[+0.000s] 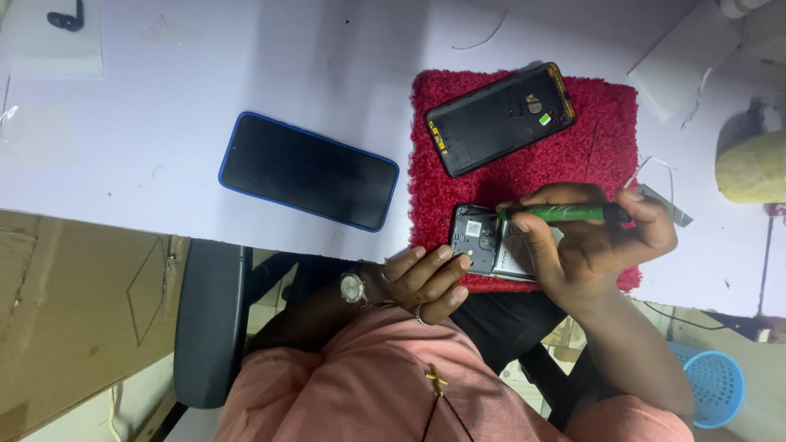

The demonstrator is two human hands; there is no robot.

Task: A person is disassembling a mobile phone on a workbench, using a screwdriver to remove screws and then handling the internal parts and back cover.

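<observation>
Head view: an opened phone (483, 239), back removed and circuit board exposed, was seen lying at the near edge of a red pile mat (606, 123); its long axis ran side to side along that edge. The left hand (427, 282) was held against the phone's left end, fingers curled and pressed together, steadying it; a ring and a wristwatch (353, 287) were worn. The right hand (598, 241) was placed over the phone's right half, so nearer its centre; a green-handled screwdriver (565, 214) was pinched between thumb and fingers, shaft parallel to the phone's long axis, tip directed leftward at the board's upper edge. A detached black back cover (499, 119), hard moulded plastic, was noted on the mat's far part, tilted; a blue-cased phone (309, 170), glossy dark screen up, lay left of the mat on the pale table (164, 82).
</observation>
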